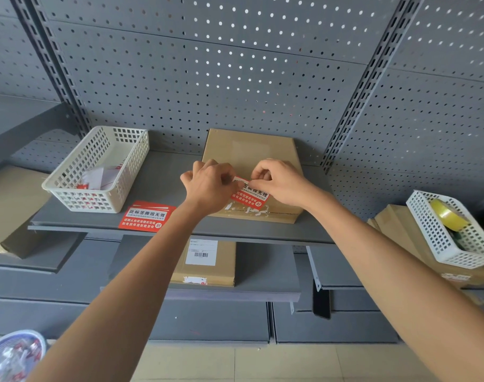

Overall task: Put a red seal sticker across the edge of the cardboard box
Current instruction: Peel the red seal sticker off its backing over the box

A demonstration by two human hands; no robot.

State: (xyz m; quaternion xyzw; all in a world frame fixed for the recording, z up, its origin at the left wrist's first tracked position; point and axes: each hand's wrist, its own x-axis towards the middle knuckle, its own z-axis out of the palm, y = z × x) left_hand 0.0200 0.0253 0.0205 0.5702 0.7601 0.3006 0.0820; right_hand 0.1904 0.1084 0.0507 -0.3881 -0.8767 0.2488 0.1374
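Note:
A flat cardboard box [249, 150] lies on the grey shelf [163, 183], its front edge marked with torn white sticker scraps. Over the box's near part I hold a red seal sticker [250, 198] with white and black print. My left hand [210, 186] pinches its upper left corner. At its top edge, my right hand [279, 181] pinches it with thumb and forefinger. The sticker's lower end reaches to just above the front edge; whether it touches the box I cannot tell.
A small stack of red seal stickers [147, 216] lies on the shelf left of the box, beside a white basket [97, 169] holding paper scraps. Another white basket [453, 230] with yellow tape sits at right. A labelled cardboard box [205, 263] rests on the lower shelf.

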